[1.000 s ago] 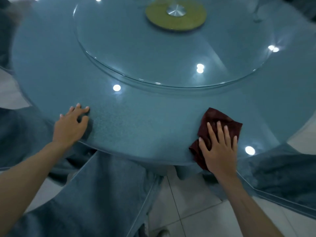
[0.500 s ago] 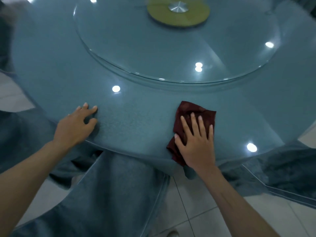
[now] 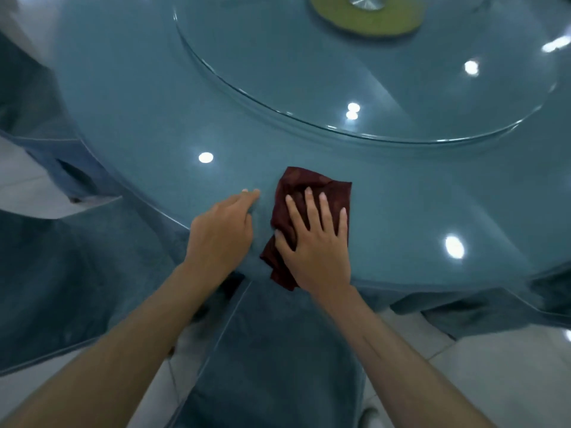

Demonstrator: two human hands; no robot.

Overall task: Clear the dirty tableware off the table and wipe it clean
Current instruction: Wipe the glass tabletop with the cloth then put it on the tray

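Observation:
A round glass-topped table (image 3: 129, 125) over a blue cloth fills the view. A dark red rag (image 3: 312, 186) lies on the glass near the front edge. My right hand (image 3: 315, 239) presses flat on the rag with its fingers spread and straight. Just left of it, my left hand (image 3: 221, 233) rests on the glass at the table's edge, fingers extended, a small gap from the rag. No tableware is in sight on the part of the table I see.
A glass turntable (image 3: 278, 66) with a green and metal hub (image 3: 367, 13) sits at the table's centre. Blue cloth-covered chairs (image 3: 272, 350) stand against the front edge, left and right. Pale floor tiles (image 3: 494, 366) show below.
My right hand has slid the rag leftward along the front edge. It now lies close to my left hand, which stays at the table's edge. The view has shifted.

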